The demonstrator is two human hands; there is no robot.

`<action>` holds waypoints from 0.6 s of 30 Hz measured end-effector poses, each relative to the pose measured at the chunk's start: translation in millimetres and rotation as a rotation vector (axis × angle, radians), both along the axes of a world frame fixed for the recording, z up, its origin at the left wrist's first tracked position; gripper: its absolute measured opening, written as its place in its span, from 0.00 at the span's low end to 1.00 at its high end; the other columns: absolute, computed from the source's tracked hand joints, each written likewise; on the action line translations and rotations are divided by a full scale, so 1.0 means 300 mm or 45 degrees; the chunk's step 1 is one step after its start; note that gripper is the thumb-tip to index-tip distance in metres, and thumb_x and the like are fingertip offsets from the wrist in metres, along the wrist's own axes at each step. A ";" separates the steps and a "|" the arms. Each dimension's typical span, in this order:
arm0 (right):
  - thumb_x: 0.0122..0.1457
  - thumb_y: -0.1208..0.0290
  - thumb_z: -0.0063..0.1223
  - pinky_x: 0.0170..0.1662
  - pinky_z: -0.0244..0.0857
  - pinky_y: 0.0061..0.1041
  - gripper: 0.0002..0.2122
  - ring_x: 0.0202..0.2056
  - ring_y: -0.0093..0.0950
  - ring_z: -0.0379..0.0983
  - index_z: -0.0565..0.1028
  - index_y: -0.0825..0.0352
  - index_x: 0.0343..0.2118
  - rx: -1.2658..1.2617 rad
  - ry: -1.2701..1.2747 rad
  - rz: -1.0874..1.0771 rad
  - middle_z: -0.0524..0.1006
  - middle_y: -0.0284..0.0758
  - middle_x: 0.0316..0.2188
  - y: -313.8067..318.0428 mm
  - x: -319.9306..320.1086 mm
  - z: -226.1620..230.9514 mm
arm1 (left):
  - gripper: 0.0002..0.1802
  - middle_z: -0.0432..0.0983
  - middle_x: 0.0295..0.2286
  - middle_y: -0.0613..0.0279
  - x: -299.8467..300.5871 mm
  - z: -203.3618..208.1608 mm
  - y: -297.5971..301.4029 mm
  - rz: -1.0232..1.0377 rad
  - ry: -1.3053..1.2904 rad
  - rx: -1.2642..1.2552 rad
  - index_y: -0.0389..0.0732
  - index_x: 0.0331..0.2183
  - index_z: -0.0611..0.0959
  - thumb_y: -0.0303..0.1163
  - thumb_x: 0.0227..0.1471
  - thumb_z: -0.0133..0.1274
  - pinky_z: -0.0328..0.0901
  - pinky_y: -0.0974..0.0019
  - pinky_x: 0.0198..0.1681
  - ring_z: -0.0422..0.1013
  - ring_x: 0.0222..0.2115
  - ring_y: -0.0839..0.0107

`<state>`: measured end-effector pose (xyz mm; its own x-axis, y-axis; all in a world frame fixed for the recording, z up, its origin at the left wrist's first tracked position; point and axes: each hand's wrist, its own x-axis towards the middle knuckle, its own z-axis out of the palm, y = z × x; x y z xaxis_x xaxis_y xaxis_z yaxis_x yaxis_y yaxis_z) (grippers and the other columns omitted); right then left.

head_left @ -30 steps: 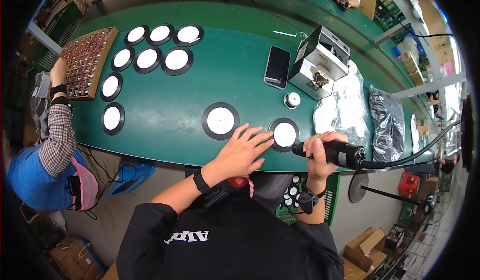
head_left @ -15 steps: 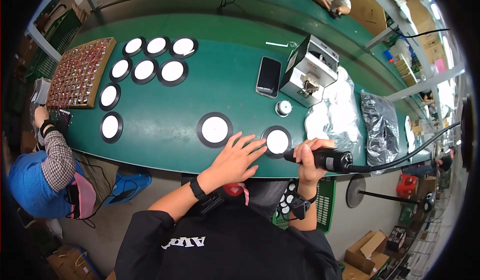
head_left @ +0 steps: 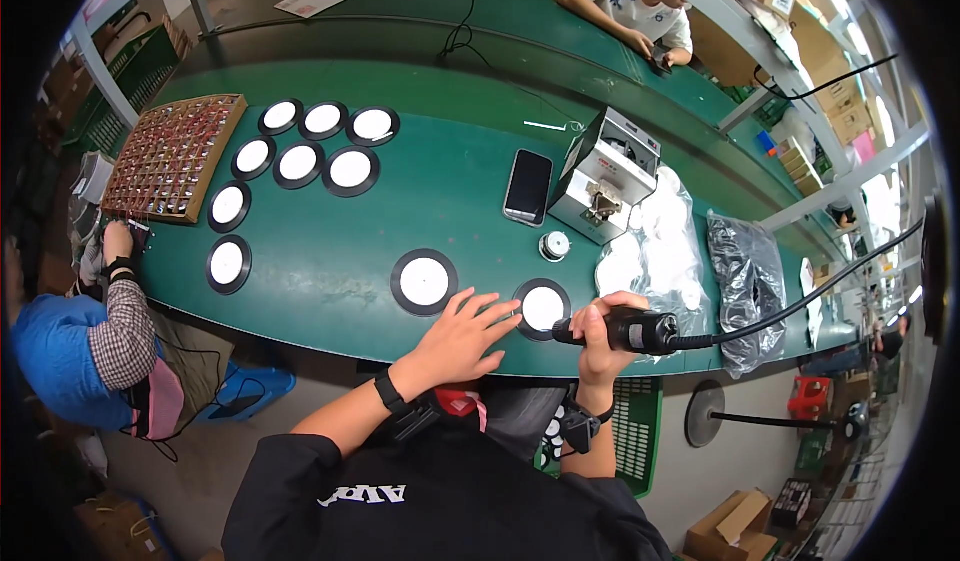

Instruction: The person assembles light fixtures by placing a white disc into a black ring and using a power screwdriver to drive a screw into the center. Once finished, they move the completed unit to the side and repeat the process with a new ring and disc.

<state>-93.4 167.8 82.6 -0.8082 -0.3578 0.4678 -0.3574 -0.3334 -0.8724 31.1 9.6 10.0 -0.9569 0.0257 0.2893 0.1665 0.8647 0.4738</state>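
My right hand (head_left: 606,349) is wrapped round a black corded electric screwdriver (head_left: 640,330), held sideways with its nose pointing left. That nose is by the edge of a black-rimmed white disc (head_left: 543,309) near the table's front edge; whether they touch I cannot tell. My left hand (head_left: 455,339) is open, palm down and fingers spread, with nothing in it. Its fingertips reach between that disc and a second black-rimmed disc (head_left: 423,282) to the left, which has a small dark dot at its centre.
Several similar discs (head_left: 298,164) lie at the table's (head_left: 330,251) left, beside a divided box (head_left: 175,161). Rightward are a phone (head_left: 528,187), a small round metal part (head_left: 554,246), a silver machine (head_left: 607,176) and plastic bags (head_left: 746,286). Co-workers sit left (head_left: 75,361) and opposite (head_left: 635,11).
The view has shifted, so the table's things appear lower in the picture. My hands keep nearly the same pose. The left co-worker's hand is now nearer the divided box.
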 end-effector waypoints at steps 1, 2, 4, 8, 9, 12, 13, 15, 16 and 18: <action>0.58 0.82 0.52 0.26 0.65 0.25 0.12 0.18 0.21 0.63 0.64 0.67 0.42 -0.001 -0.006 -0.011 0.67 0.32 0.21 0.000 -0.001 0.000 | 0.34 0.62 0.61 0.65 -0.001 0.001 -0.001 -0.003 -0.005 -0.002 0.46 0.57 0.74 0.40 0.48 0.59 0.49 0.44 0.65 0.59 0.60 0.58; 0.58 0.82 0.52 0.26 0.65 0.25 0.12 0.18 0.21 0.63 0.63 0.67 0.42 -0.002 -0.013 -0.023 0.67 0.32 0.21 0.001 -0.003 -0.001 | 0.34 0.62 0.61 0.65 -0.002 0.002 -0.001 -0.001 -0.004 -0.003 0.46 0.57 0.74 0.40 0.48 0.59 0.49 0.44 0.65 0.59 0.60 0.58; 0.58 0.82 0.52 0.26 0.65 0.25 0.12 0.18 0.21 0.63 0.63 0.67 0.42 -0.033 -0.036 -0.015 0.67 0.32 0.21 0.006 -0.008 -0.001 | 0.34 0.62 0.61 0.65 -0.002 0.005 -0.001 -0.001 -0.015 -0.004 0.46 0.57 0.74 0.40 0.48 0.59 0.49 0.44 0.65 0.59 0.60 0.58; 0.58 0.82 0.51 0.26 0.65 0.25 0.11 0.18 0.21 0.63 0.63 0.66 0.41 -0.102 -0.067 0.026 0.66 0.32 0.21 0.019 -0.022 -0.005 | 0.34 0.62 0.61 0.65 -0.004 0.009 0.001 -0.002 -0.030 -0.008 0.46 0.57 0.74 0.41 0.48 0.59 0.49 0.44 0.65 0.59 0.60 0.58; 0.58 0.82 0.51 0.26 0.65 0.25 0.11 0.18 0.21 0.63 0.63 0.66 0.40 -0.108 -0.055 0.054 0.66 0.32 0.21 0.022 -0.025 -0.006 | 0.34 0.62 0.61 0.65 -0.005 0.009 0.002 -0.002 -0.036 -0.008 0.46 0.57 0.74 0.41 0.48 0.59 0.49 0.44 0.65 0.59 0.60 0.58; 0.58 0.82 0.52 0.26 0.65 0.25 0.11 0.18 0.21 0.63 0.63 0.66 0.40 -0.091 -0.042 0.061 0.66 0.32 0.20 0.020 -0.020 -0.005 | 0.34 0.62 0.61 0.65 -0.004 0.002 0.002 0.000 -0.034 -0.013 0.47 0.57 0.74 0.41 0.48 0.59 0.49 0.44 0.65 0.59 0.60 0.58; 0.57 0.82 0.52 0.26 0.65 0.25 0.11 0.18 0.22 0.63 0.63 0.66 0.40 -0.064 -0.043 0.045 0.66 0.32 0.20 0.015 -0.015 -0.004 | 0.34 0.62 0.61 0.65 -0.005 0.002 0.002 0.003 -0.033 -0.014 0.47 0.57 0.74 0.41 0.48 0.59 0.49 0.44 0.65 0.59 0.60 0.58; 0.57 0.82 0.52 0.26 0.65 0.25 0.11 0.18 0.22 0.63 0.63 0.66 0.40 -0.038 -0.043 0.029 0.66 0.32 0.20 0.012 -0.013 -0.001 | 0.34 0.62 0.61 0.65 -0.009 0.005 0.002 -0.001 -0.031 -0.013 0.47 0.57 0.74 0.41 0.48 0.59 0.49 0.44 0.65 0.59 0.60 0.58; 0.57 0.82 0.52 0.26 0.65 0.25 0.11 0.18 0.22 0.63 0.63 0.66 0.40 -0.038 -0.044 0.033 0.66 0.32 0.20 0.011 -0.013 0.001 | 0.34 0.62 0.61 0.65 -0.009 0.006 0.001 -0.001 -0.030 -0.009 0.47 0.58 0.74 0.41 0.48 0.59 0.49 0.44 0.65 0.59 0.60 0.58; 0.57 0.82 0.52 0.26 0.65 0.25 0.11 0.18 0.22 0.63 0.63 0.67 0.40 -0.039 -0.046 0.041 0.66 0.32 0.20 0.007 -0.014 0.004 | 0.34 0.62 0.61 0.65 -0.007 0.007 0.001 0.002 -0.027 -0.006 0.47 0.58 0.74 0.41 0.48 0.59 0.50 0.44 0.65 0.59 0.59 0.58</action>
<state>-97.5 170.0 83.8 -0.8129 -0.3698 0.4498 -0.3148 -0.3707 -0.8738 29.0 9.9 12.0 -0.9628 0.0257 0.2690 0.1554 0.8671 0.4733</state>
